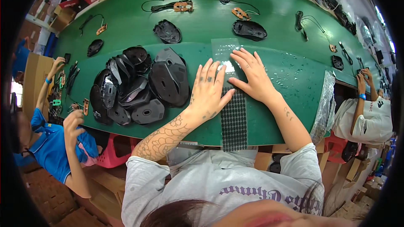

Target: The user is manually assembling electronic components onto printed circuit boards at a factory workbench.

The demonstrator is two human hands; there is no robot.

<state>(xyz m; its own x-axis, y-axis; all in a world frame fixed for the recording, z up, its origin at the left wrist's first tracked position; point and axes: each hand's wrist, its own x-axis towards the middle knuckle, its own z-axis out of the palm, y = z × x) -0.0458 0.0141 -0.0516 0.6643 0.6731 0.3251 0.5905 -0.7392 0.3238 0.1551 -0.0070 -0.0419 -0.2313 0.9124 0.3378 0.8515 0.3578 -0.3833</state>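
Note:
A clear sheet with rows of small black oval pads [234, 120] lies lengthwise on the green table before me, its near end reaching over the table edge. Its far part is bare and transparent. My left hand [209, 86] rests on the sheet's left side, open, fingers stretched forward. Across from it, my right hand [255, 77] lies open over the sheet's right side, fingers spread. I see nothing gripped in either hand; the sheet under the fingers is partly hidden. Left of my left hand is a pile of black computer-mouse shells [169, 75].
Farther back lie mouse shells [250, 30] and orange circuit boards [183, 6] with black cables. Loose dark bits dot the green mat [290, 65] on the right. A clear plastic bag [323, 105] sits at the right edge. Co-workers [52, 143] sit on both sides.

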